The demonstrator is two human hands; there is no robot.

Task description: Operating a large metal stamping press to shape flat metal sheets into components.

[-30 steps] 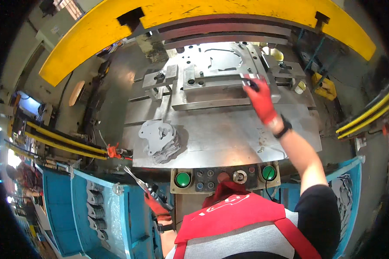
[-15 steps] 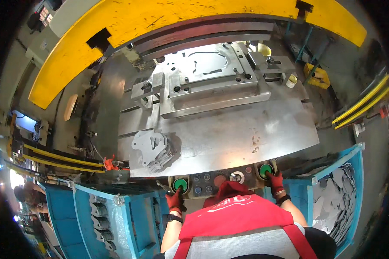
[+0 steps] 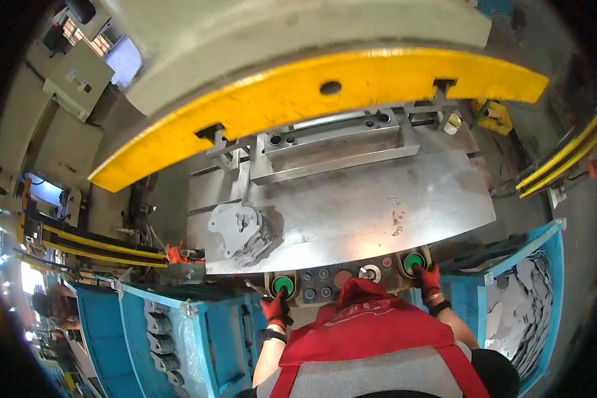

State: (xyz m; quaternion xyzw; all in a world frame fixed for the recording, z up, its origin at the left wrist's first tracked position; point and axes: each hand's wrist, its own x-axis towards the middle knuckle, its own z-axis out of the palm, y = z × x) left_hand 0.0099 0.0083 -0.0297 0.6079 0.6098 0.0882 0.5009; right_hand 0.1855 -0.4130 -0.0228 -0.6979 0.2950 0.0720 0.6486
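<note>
My left hand (image 3: 276,309), in a red and black glove, has its thumb on a green push button (image 3: 282,286) at the left end of the control panel (image 3: 325,281). My right hand (image 3: 429,282), gloved the same way, presses the other green push button (image 3: 414,263) at the right end. The fingers of both hands curl at the button housings and are partly hidden. Beyond the panel, the press's yellow-fronted ram (image 3: 378,71) is down over the steel die (image 3: 338,156), hiding most of its top.
A stack of grey flat metal plates (image 3: 235,229) lies at the left front of the steel press bed (image 3: 338,212). Blue bins with metal parts stand at left (image 3: 205,331) and right (image 3: 559,292). Yellow guard bars (image 3: 106,247) flank the press on both sides.
The yellow ram has come down and now covers the die's top face and the cut-out plate on it. Both hands stay at the green buttons.
</note>
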